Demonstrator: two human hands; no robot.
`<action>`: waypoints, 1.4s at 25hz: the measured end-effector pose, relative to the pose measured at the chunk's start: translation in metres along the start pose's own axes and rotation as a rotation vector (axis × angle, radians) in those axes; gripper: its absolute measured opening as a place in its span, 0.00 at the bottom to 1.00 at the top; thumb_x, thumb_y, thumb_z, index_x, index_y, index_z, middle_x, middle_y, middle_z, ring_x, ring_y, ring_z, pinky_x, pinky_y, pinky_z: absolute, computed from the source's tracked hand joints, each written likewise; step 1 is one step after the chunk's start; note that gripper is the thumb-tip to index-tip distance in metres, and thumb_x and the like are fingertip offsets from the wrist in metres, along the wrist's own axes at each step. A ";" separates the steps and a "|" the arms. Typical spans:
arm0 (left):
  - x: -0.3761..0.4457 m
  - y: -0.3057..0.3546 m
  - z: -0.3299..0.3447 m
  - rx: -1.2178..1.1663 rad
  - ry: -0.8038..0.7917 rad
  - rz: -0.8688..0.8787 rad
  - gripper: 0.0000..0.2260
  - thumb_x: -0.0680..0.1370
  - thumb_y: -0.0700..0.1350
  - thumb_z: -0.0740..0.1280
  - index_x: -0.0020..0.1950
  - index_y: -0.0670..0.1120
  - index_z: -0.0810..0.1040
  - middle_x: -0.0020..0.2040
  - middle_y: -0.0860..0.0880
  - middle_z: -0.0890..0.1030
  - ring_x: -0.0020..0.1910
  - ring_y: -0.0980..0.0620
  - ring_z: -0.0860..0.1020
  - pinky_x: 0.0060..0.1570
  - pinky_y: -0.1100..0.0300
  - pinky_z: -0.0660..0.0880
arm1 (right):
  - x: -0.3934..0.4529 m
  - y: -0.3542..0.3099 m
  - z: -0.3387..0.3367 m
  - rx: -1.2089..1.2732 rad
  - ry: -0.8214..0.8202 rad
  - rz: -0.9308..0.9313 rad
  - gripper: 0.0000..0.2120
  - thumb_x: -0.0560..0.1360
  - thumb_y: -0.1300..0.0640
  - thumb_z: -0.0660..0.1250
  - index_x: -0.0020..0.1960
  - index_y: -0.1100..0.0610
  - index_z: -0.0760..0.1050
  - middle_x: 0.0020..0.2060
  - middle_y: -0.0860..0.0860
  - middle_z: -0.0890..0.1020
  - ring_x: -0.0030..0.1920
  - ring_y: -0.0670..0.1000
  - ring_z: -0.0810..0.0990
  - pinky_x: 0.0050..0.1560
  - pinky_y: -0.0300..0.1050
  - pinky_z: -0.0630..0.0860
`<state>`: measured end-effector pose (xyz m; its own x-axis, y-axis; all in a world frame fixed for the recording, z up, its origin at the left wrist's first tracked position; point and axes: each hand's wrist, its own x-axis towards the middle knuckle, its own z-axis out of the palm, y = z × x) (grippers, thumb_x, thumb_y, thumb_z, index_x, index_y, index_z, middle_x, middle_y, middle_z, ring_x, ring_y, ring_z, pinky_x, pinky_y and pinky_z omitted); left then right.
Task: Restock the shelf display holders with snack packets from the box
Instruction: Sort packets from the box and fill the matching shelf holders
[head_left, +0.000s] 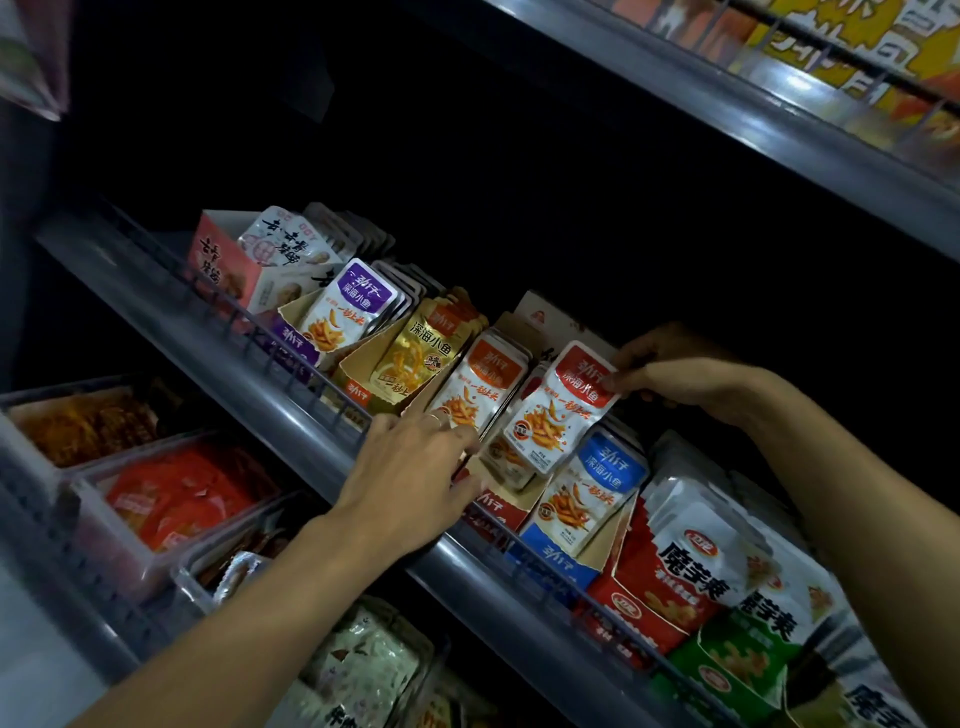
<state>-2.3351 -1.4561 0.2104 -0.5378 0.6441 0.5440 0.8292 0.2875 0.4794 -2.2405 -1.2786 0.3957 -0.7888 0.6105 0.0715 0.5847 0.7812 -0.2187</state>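
Red-topped and white, the snack packet (558, 410) was pinched at its upper right corner between thumb and fingertips of the right hand (675, 374) and hung tilted over the red cardboard holder (498, 499), its lower edge just above the few packets already lying low in that holder. The left hand (410, 478) rested at the front of the shelf, its fingers (457, 441) straight and close together, pressing against the front packet of the orange holder (483, 384); no grip was evident there. Progress was judged partial: 4 neighbouring holders, purple (348, 306), gold (415, 348), orange and blue (592, 488), stood visibly full, while the red holder showed a clear gap behind its front lip and appeared to need several more packets. The supply box was not in view, so the remaining stock could not be assessed. Clearance was tight. The red holder sat wedged between the orange and blue holders, touching both, so the packet would probably need to go in from above and slightly behind. The wire rail (291, 332) along the shelf front stood just before the holders and limited a low approach. The upper shelf (779, 124) overhung well above, leaving dark open room behind the rows for the right hand to lower the packet. The cardboard side flaps were torn and soft, and could catch a packet corner.
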 end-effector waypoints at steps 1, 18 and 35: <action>0.000 0.000 0.001 0.001 0.007 0.001 0.17 0.79 0.59 0.64 0.65 0.56 0.74 0.61 0.54 0.78 0.62 0.55 0.73 0.64 0.54 0.64 | 0.003 0.000 0.003 -0.023 0.005 0.007 0.04 0.74 0.54 0.72 0.45 0.50 0.77 0.45 0.49 0.80 0.46 0.49 0.78 0.48 0.44 0.76; 0.001 -0.003 0.007 -0.007 0.039 0.022 0.18 0.78 0.61 0.63 0.66 0.56 0.74 0.62 0.53 0.78 0.63 0.55 0.72 0.65 0.54 0.64 | 0.042 0.026 0.057 0.006 0.017 0.124 0.10 0.70 0.56 0.75 0.48 0.53 0.76 0.49 0.52 0.79 0.49 0.50 0.79 0.55 0.47 0.77; -0.078 -0.031 -0.090 0.195 -0.280 -0.118 0.10 0.74 0.59 0.67 0.43 0.56 0.69 0.40 0.58 0.74 0.48 0.51 0.78 0.41 0.57 0.71 | -0.051 -0.108 0.085 -0.004 0.112 -0.554 0.09 0.69 0.51 0.77 0.39 0.52 0.78 0.34 0.47 0.81 0.36 0.46 0.80 0.36 0.45 0.75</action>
<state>-2.3328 -1.5789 0.2156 -0.5916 0.7595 0.2703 0.7917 0.4839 0.3729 -2.2794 -1.4055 0.3334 -0.9534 0.1185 0.2775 0.0895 0.9893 -0.1150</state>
